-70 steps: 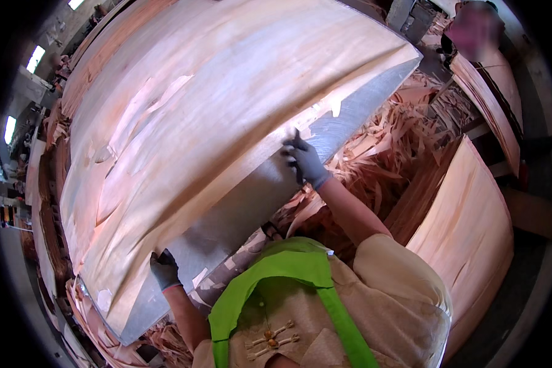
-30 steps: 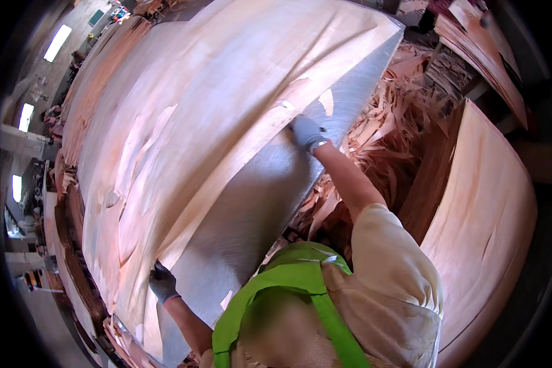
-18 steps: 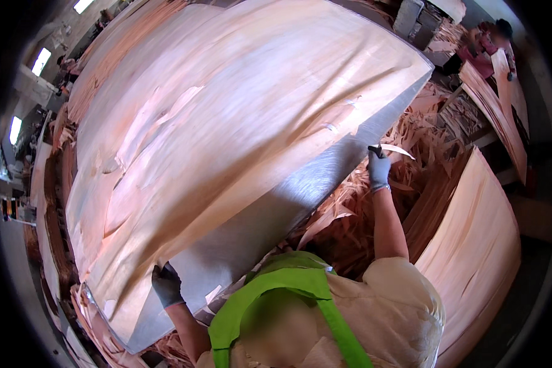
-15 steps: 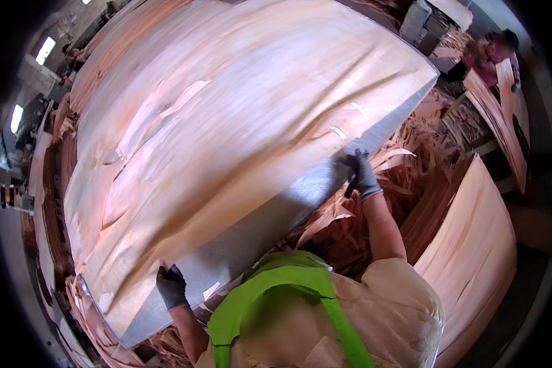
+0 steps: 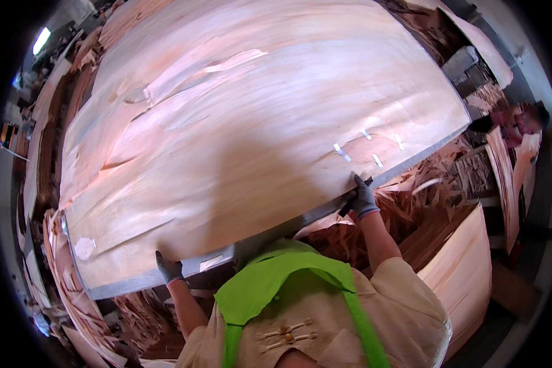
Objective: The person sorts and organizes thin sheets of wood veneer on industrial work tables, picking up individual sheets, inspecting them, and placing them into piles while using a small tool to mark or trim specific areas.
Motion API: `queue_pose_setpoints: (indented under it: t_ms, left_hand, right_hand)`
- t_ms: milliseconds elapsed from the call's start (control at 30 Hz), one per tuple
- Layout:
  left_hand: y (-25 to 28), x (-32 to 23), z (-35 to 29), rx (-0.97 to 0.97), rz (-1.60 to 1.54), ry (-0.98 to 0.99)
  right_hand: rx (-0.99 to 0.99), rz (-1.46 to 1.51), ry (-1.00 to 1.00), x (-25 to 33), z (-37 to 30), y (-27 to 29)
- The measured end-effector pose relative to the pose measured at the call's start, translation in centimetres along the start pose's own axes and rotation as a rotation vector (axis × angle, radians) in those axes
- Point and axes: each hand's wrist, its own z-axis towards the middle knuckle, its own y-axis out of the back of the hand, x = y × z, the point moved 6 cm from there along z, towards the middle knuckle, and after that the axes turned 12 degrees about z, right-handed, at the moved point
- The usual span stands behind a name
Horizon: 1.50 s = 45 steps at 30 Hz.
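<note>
A broad, pale wood veneer sheet (image 5: pixel 257 165) lies over a metal-topped table (image 5: pixel 119 290), whose grey rim shows along the near edge. My left hand (image 5: pixel 170 272), in a grey glove with dark fingers, grips the sheet's near edge at the left, thumb on top. Farther right, my right hand (image 5: pixel 364 199), gloved alike, closes on the same edge. A narrow dark shape sticks out beside it; whether that is a finger or a tool I cannot tell. Several short tape strips (image 5: pixel 342 153) surround a patch on the sheet near my right hand. A round pale patch (image 5: pixel 85 248) marks its left corner.
Torn veneer scraps (image 5: pixel 404 214) heap below the table at the right. A large veneer piece (image 5: pixel 460 270) leans at the lower right. Another person (image 5: pixel 518 126) is at the far right beside upright strips (image 5: pixel 502 178). Stacked veneer (image 5: pixel 43 178) lines the left side.
The sheet's near edge has come toward me, covering most of the bare metal, and its large folds have flattened. My right hand has gone from over the metal to the sheet's edge.
</note>
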Motion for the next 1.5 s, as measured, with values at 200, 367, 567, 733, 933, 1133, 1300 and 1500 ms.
queue_pose_setpoints:
  t_ms: [200, 367, 567, 733, 933, 1133, 1300, 1500]
  left_hand:
    - [8.0, 1.3, 1.6, 0.026, -0.038, -0.005]
    - [5.9, 2.8, 0.4, -0.022, -0.104, 0.072]
    - [3.7, 0.4, -0.7, 0.022, -0.062, -0.006]
    - [13.0, -2.4, -3.1, -0.184, 0.305, -0.124]
    - [9.4, 0.0, -7.2, 0.065, -0.001, -0.002]
    - [15.1, -0.1, -10.1, -0.619, 0.196, -0.085]
    - [-3.1, -4.2, -9.1, -0.653, 1.309, -0.758]
    - [-36.4, 7.6, -10.3, 0.719, 1.673, -1.187]
  right_hand:
    - [-0.045, -0.117, -0.026, -0.8, -1.0, -1.2]
    - [-0.004, -0.118, 0.072, 0.0, -1.0, 1.2]
    - [0.006, -0.107, 0.127, -0.1, -3.7, 0.1]
    - [0.102, -0.108, 0.103, -2.9, -4.3, -0.7]
    - [-0.020, -0.103, 0.093, -4.1, -8.9, 7.5]
    - [-0.114, -0.278, 0.164, -5.7, -9.3, 15.9]
    - [-0.035, -0.381, 0.319, -4.8, -15.0, 8.2]
    - [0.039, -0.875, 0.644, -6.4, -12.8, -0.6]
